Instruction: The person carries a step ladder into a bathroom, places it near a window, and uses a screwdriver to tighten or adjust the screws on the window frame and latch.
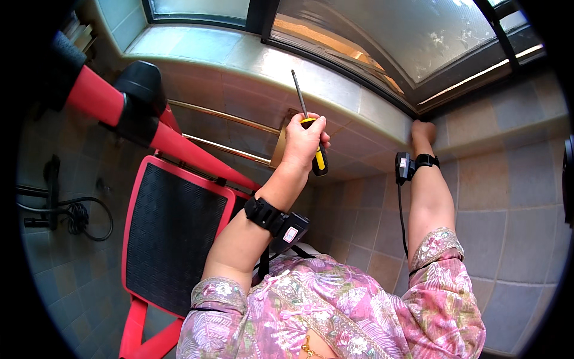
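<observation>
My left hand [305, 140] is closed round the black and yellow handle of a screwdriver [321, 160]. The metal shaft tilts up and slightly left, its tip over the pale tiled window sill [269, 63]. Below that hand, a bracket end of a gold-coloured double towel rail [233, 121] is partly hidden on the wall. My right hand [423, 130] looks curled into a fist at the sill's right corner, close under the dark window frame [418, 110]. Its fingertips are turned from view, and I cannot make out what they hold, if anything.
A red folding ladder [134, 239] with a black ribbed platform [173, 233] stands at my left. Above the sill is a frosted window pane [418, 36]. A black coiled hose or cable [81, 218] hangs at far left. Tiled walls [484, 233] surround me.
</observation>
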Motion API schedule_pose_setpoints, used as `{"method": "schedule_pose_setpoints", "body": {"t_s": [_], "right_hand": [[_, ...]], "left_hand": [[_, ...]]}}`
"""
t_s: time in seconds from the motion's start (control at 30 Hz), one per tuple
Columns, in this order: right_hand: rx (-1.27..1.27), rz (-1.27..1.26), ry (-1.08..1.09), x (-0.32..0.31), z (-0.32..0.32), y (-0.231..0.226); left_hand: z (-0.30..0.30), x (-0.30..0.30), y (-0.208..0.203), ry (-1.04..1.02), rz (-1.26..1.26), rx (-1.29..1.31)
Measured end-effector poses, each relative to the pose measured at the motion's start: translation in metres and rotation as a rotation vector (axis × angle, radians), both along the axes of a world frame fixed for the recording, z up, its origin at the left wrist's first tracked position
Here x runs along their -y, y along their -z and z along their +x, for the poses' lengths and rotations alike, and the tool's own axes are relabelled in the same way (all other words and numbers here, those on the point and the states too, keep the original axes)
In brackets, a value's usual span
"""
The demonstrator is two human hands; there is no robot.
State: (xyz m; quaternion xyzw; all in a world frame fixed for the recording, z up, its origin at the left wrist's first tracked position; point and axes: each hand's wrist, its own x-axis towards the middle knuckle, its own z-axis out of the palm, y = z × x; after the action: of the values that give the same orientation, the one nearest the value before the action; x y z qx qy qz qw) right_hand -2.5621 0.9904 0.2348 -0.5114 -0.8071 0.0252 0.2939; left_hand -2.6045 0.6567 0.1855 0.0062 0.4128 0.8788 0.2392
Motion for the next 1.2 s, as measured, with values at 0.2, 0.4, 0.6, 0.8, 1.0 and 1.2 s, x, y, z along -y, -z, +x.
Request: {"method": "schedule_pose_setpoints", "body": {"t_s": [0.2,0.4,0.6,0.8,1.0,1.2], "right_hand": [[0.041,0.019,0.009,0.000,-0.003,0.001],[0.036,-0.014,-0.016,-0.002,-0.004,0.005],[0.050,-0.050,-0.042,-0.027,-0.010,0.017],[0.084,-0.125,-0.042,-0.044,-0.010,0.020],[0.073,-0.071,-0.085,-0.046,-0.013,0.024],[0.118,-0.094,-0.131,-0.056,-0.020,0.030]], "left_hand": [[-0.001,-0.001,0.008,0.000,-0.002,-0.010],[-0.001,-0.001,0.014,-0.033,-0.045,-0.008],[-0.004,-0.002,0.019,-0.104,-0.094,-0.018],[-0.007,-0.005,0.020,-0.138,-0.151,-0.009],[-0.013,0.002,0.026,-0.138,-0.233,-0.021],[-0.030,0.005,0.042,-0.202,-0.278,-0.087]]}}
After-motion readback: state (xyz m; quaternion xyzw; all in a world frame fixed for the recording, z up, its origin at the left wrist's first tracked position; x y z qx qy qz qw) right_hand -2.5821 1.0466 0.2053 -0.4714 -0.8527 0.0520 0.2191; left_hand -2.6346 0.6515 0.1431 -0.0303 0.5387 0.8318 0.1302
